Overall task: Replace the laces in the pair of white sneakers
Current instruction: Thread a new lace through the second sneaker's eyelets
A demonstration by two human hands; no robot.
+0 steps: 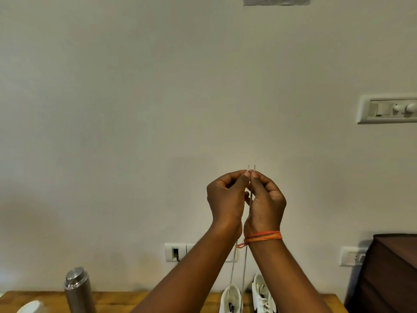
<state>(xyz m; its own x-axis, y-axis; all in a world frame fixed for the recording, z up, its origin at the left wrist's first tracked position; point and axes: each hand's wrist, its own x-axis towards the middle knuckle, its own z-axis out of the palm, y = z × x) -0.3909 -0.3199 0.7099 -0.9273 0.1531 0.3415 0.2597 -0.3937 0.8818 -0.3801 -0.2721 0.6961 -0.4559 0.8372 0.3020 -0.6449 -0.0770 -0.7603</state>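
Up in front of the pale wall, both hands are raised side by side, well above the table (117, 299). From the head view, the left hand (226, 197) pinches one end of a white lace (244, 267) between thumb and forefinger, its stiff tip standing just above the fingertips; the right hand (266, 202) pinches the other end the same way, so that the two tips stand upright, close together and about level. The hands touch or nearly touch at the fingertips. An orange thread band (264, 236) circles the right wrist. Below the wrists two strands of the lace hang down, slightly apart, to the left sneaker (230, 299), a white shoe on the wooden table at the lower edge of the view; where exactly they enter the shoe is probably at the eyelets, though the frame cuts that off. Just beside it to the right lies the second white sneaker (262, 294), which has laces crossed over its tongue. A steel bottle (77, 290) stands on the table well to the left, with a white object (31, 307) near it at the lower edge. A dark brown cabinet (388, 272) stands at the right, and a switch panel (387, 108) is set in the wall above it.
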